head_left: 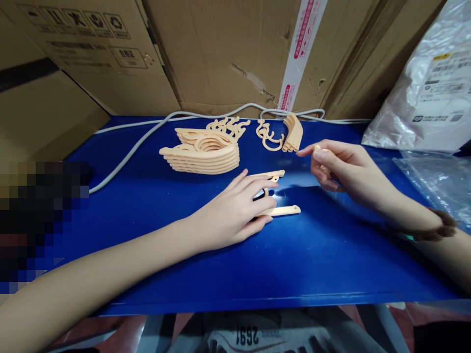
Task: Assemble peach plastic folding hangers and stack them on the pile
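On the blue table my left hand lies over a beige plastic hanger, its thumb and fingers straddling the hanger's bars. Part of that hanger is hidden under the fingers. My right hand is raised to the right of it, thumb and index finger pinched on a small beige plastic piece, mostly hidden. Beyond my left hand stands a stack of beige hangers. Loose beige hooks lie behind the stack. More hooks and a bundle of curved beige arms lie further right.
A white cable runs along the back of the table. Cardboard boxes rise behind it. A white plastic package stands at the back right, with clear plastic film in front. The table's front edge is close to my body.
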The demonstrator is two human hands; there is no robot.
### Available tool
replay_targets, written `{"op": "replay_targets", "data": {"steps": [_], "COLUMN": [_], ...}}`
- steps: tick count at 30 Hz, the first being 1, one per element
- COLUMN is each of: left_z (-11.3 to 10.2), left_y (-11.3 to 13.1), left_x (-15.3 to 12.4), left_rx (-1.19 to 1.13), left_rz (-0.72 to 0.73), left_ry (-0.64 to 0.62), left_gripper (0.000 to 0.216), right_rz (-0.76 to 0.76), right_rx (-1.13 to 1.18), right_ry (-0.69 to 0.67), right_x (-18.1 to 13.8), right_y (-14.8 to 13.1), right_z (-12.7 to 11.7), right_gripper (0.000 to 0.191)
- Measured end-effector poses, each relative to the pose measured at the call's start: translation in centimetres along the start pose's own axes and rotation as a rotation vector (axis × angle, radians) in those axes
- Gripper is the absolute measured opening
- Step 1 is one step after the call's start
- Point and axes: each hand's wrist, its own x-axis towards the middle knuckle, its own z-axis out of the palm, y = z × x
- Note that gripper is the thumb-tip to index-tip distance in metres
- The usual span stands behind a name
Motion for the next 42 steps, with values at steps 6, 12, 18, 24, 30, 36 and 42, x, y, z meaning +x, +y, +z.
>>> {"op": "replay_targets", "data": {"steps": [6,12,18,24,30,36,42], "left_z": [-0.1,0.0,0.2,0.2,0.2,0.0,-0.4], "left_y": [-0.1,-0.2,-0.4,-0.6,-0.6,-0.4,-0.7], "left_x": [0.2,0.2,0.3,0.3,0.2,0.1,0.0], "left_rx": [-0.110,-0.156,-0.190,-0.191,-0.201,-0.204,-0.216], "left_rz": [-0.073,-0.131,-0.146,-0.149,-0.148,-0.131,-0.184], "left_ry": [0.009,0.024,0.061,0.089,0.100,0.106,0.108], "left_gripper": [0.013,0.011,0.007,0.008,0.009,0.009,0.019], "right_rz": [-0.081,-0.133,-0.164,-0.144,-0.119,-0.154,-0.151], "right_rx": [-0.341,-0.487,-0.524,-0.610,-0.589,-0.599,-0.593], "right_ry": [-0.140,-0.212,-0.225,-0.214,-0.259,-0.289,-0.297], "right_x": [-0.1,-0.2,-0.5,-0.8,-1.1,-1.1,-1.3], "right_y": [0.4,0.6,0.5,0.2,0.0,0.3,0.1], "right_z": [0.4,0.1,0.2,0.6,0.7,0.6,0.5], "right_gripper": [0.037,0.037,0.033,0.039,0.035,0.027,0.030]}}
